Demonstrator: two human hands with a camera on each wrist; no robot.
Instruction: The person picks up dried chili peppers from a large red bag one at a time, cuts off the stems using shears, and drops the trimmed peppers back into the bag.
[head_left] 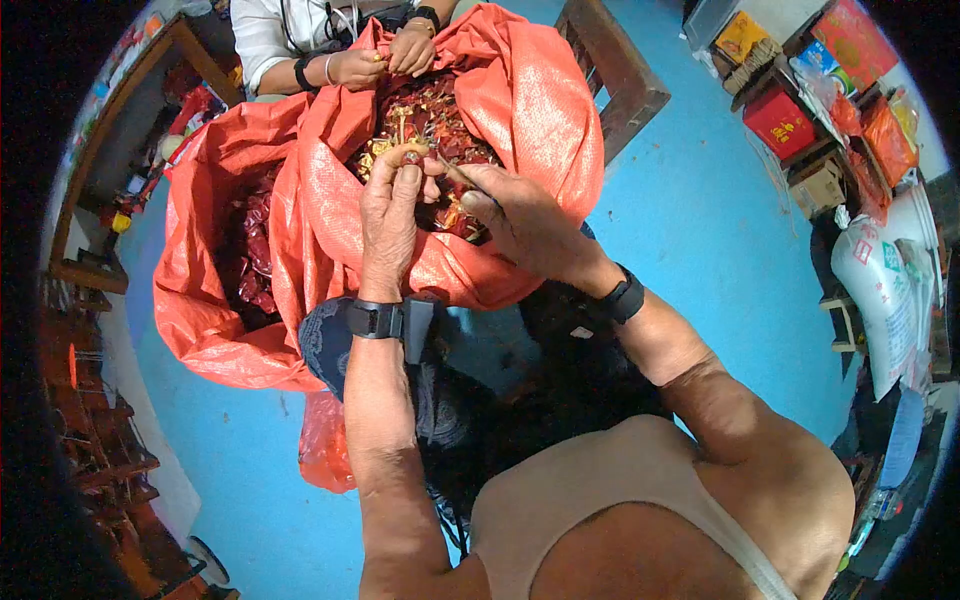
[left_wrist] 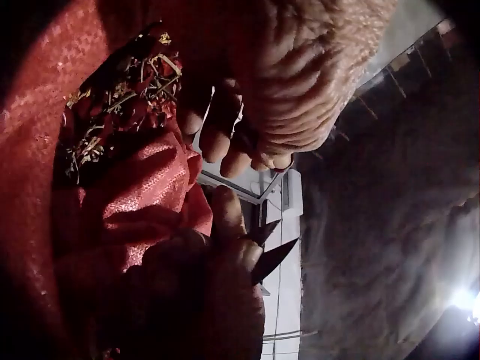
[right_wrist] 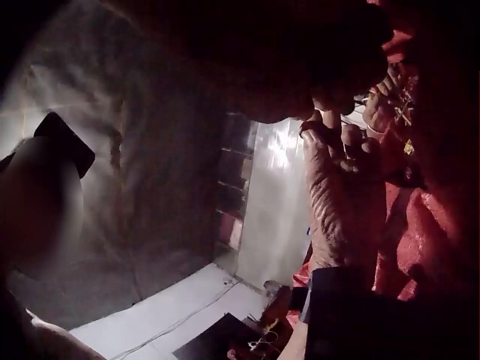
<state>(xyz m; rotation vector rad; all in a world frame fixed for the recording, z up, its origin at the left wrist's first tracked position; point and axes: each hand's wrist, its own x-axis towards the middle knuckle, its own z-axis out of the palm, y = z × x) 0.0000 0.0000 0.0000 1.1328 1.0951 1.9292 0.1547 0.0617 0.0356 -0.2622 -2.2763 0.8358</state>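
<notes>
Over an open orange-red woven sack [head_left: 450, 265] are both hands. My left hand [head_left: 395, 215] pinches a small dark red piece [head_left: 411, 158] between thumb and fingers. My right hand [head_left: 535, 225] is curled round scissors, whose pointed dark blades [left_wrist: 276, 259] stand apart in the left wrist view, just below the left fingertips. That view shows the left hand [left_wrist: 311, 75] above and the right hand [left_wrist: 225, 277] below. Inside the sack lie dark red dried pods and yellowish stems [head_left: 405, 115]. The right wrist view is dark; the left hand [right_wrist: 326, 202] shows there, the scissors cannot be made out.
Another orange-red sack [head_left: 180, 270] with dark red pods [head_left: 255, 250] stands at the left. Across the sacks, another person's hands [head_left: 385, 62] are at the far rim. A wooden chair [head_left: 625, 80] stands behind, shelves with boxes [head_left: 780, 122] and a white sack [head_left: 870, 270] at right.
</notes>
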